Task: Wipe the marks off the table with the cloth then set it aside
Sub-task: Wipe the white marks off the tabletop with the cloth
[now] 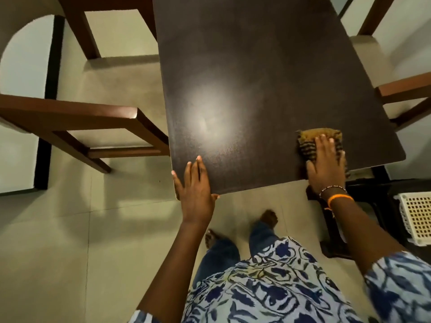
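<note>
The dark brown table (268,73) fills the upper middle of the head view, with a bright glare patch near its centre. A mustard-yellow cloth with dark stripes (310,138) lies on the table's near right corner. My right hand (326,164) presses flat on top of the cloth, fingers spread over it. My left hand (194,183) rests flat on the table's near left corner, fingers apart, thumb hooked at the front edge, holding nothing. No distinct marks show on the tabletop.
A wooden chair (77,122) stands left of the table, another chair (401,94) to its right. A white perforated basket (415,217) sits on a dark stand at the lower right. My feet are on the tiled floor (70,241) below the table edge.
</note>
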Demonstrator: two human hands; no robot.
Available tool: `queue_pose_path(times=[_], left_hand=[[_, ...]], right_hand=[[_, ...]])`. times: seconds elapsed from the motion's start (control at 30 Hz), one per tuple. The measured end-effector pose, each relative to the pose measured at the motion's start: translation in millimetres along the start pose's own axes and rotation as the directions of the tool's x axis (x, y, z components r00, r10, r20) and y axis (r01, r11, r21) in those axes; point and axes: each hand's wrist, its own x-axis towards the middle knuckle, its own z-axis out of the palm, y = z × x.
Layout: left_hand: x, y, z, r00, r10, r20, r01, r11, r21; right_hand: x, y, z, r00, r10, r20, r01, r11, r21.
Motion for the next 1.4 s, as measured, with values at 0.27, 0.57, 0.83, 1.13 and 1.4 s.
queue_pose_path(times=[0.27,0.57,0.83,1.13,1.4], left_hand=[[-1.4,-2.4,-0.7,0.996,-0.085,-0.018,0.082,0.992,-0.095],[38.8,31.6,-11.0,0.979,-0.199,-0.055,0.19,0.973,-0.129],[91.6,79.1,-10.5,0.991,-0.127,-0.046,0.123,0.988,-0.091],[94.8,86.5,-7.7,0.964,-0.258,-0.058,0.251,0.963,-0.102],[118.0,119.8,-9.2,0.955,-0.291,-0.056,0.285,0.954,-0.095]], right_hand=[[-3.7,-177.8,42.2,0.978,-0.2,0.057,0.195,0.978,0.077],[84.6,-148.7,21.9,0.676,-0.703,0.221,0.715,0.699,0.034],[176.8,15.9,-32.0,0.999,0.022,-0.024,-0.02,0.997,0.07],[149.5,-168.2,11.0,0.941,-0.324,0.094,0.313,0.942,0.119],[192.1,-174.4,12.5,0.663,-0.729,0.168,0.721,0.683,0.117]])
